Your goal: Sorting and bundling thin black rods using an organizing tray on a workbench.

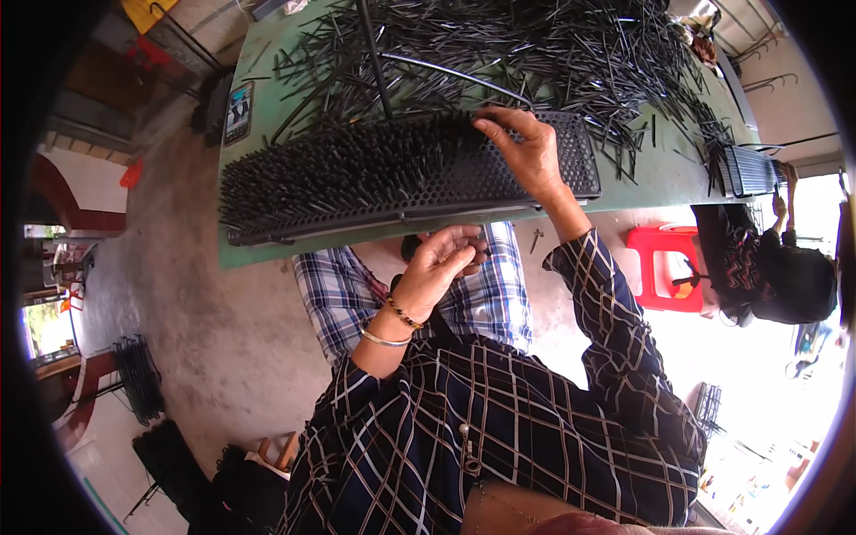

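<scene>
A long black perforated tray lies along the near edge of the green table. Thin black rods stand in most of its holes; the right end is bare. My right hand rests on the tray where the filled part ends, fingers stretched out to the left, nothing visible in them. My left hand hovers below the table edge over my lap, fingers curled around what looks like a small bunch of black rods.
A big heap of loose black rods covers the far table. A phone lies at the left edge. Another person sits at the right by a second tray. A red stool stands on the floor.
</scene>
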Demonstrator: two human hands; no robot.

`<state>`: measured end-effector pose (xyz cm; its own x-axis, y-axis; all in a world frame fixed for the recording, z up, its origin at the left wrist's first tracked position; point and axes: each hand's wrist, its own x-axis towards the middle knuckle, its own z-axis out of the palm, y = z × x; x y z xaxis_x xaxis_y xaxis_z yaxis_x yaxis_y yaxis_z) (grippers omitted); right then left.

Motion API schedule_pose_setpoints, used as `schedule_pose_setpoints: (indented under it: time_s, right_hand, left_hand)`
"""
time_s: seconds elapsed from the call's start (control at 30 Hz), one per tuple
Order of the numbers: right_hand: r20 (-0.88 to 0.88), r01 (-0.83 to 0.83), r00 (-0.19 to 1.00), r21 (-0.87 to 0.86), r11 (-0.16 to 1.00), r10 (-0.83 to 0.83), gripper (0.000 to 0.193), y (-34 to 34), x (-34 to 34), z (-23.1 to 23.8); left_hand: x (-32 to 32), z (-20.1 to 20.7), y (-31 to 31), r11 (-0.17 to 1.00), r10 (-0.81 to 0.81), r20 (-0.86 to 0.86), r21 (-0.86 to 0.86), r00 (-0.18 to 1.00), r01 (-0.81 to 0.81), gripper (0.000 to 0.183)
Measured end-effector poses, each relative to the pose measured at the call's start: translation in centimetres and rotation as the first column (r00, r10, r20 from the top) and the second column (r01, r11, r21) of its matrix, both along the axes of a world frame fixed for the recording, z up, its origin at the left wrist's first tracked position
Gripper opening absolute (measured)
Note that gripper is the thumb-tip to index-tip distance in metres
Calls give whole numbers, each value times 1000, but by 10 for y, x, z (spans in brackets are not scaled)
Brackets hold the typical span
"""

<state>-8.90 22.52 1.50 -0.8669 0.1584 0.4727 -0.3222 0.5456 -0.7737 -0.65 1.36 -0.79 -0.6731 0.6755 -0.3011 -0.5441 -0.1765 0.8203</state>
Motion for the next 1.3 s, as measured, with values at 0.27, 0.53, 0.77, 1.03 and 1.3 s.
schedule_pose_setpoints:
  time_s: [0.27,0.53,0.77,1.03,1.3]
  right_hand:
    - [-107,-50,992,130,990,64,27,0,3,0]
    - [-163,-65,978,341,938,128,34,0,5,-4]
    - [-268,61,960,485,872,82,34,-15,5,-6]
    - [76,41,996,-45,998,-37,31,58,5,21]
    - [288,-145,958,445,884,12,29,148,-105,13]
  left_hand:
    - [13,5,-9,998,58,-15,-9,998,-58,31]
    - [35,12,-19,992,123,-25,-29,992,-123,28]
    - [34,24,-32,989,149,-99,22,984,-148,26]
    - [-46,111,-94,948,228,-357,-130,906,-290,25]
    - [-315,136,-69,804,-59,-627,-491,777,-336,33]
